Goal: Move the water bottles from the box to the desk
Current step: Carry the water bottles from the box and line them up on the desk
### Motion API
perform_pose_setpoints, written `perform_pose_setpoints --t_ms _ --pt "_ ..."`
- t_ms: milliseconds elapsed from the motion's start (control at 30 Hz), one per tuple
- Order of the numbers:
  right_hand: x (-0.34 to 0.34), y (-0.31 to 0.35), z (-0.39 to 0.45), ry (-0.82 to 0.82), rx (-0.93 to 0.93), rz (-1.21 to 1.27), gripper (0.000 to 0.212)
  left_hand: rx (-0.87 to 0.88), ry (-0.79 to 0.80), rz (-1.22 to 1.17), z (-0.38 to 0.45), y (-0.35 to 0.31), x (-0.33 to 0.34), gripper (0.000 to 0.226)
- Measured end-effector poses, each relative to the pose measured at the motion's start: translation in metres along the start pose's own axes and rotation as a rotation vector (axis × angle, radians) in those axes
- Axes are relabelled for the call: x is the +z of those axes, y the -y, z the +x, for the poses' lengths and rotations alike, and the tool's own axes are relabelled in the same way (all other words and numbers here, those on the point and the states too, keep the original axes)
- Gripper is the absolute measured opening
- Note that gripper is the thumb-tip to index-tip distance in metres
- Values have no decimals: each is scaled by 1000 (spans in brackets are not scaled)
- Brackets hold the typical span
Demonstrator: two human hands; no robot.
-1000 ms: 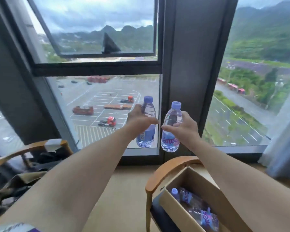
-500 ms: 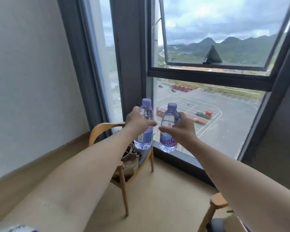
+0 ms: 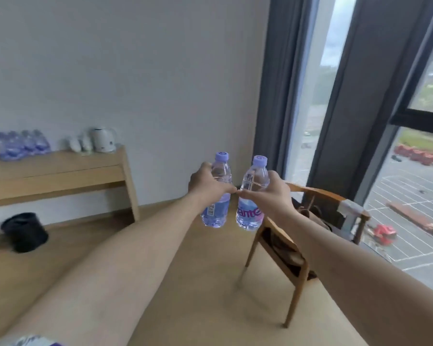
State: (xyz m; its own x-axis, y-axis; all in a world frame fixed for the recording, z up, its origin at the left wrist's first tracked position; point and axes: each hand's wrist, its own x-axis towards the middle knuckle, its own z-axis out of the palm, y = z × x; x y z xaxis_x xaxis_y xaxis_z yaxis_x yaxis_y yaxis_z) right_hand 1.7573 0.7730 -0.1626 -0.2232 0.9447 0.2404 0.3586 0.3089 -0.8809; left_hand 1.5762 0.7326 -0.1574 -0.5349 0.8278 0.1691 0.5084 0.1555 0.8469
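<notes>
My left hand [image 3: 206,186] grips a clear water bottle with a lilac cap [image 3: 216,208], held upright in front of me. Beside it, my right hand [image 3: 270,196] holds a second bottle [image 3: 251,216] of the same kind, its label facing me. The two hands almost touch at the fingertips. The wooden desk [image 3: 60,171] stands against the white wall at the left, well beyond both hands. Several more water bottles [image 3: 20,144] stand in a group on its far left end. The box is out of view.
A white kettle [image 3: 103,139] and white cups [image 3: 79,144] sit on the desk's right end. A black bin [image 3: 24,232] stands on the floor under the desk. A wooden chair [image 3: 308,233] holding a bag stands at the right by the tall windows.
My view has swung left from the window and the box to the wall with the desk. Both hands keep the same hold on their bottles in front of me.
</notes>
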Motion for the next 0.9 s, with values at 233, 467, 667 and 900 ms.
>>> perform_pose_setpoints --t_ms 233,467,667,900 --pt "166 76 -6 274 -97 21 61 -176 -235 -36 -1 99 -162 68" --pt "311 134 -12 522 -201 95 58 -329 -458 -13 -8 183 -280 80" --pt "435 168 4 674 -266 112 65 -427 -604 -14 21 250 -359 70" --pt "574 226 58 761 -280 160 67 -483 -732 41 92 303 -451 62"
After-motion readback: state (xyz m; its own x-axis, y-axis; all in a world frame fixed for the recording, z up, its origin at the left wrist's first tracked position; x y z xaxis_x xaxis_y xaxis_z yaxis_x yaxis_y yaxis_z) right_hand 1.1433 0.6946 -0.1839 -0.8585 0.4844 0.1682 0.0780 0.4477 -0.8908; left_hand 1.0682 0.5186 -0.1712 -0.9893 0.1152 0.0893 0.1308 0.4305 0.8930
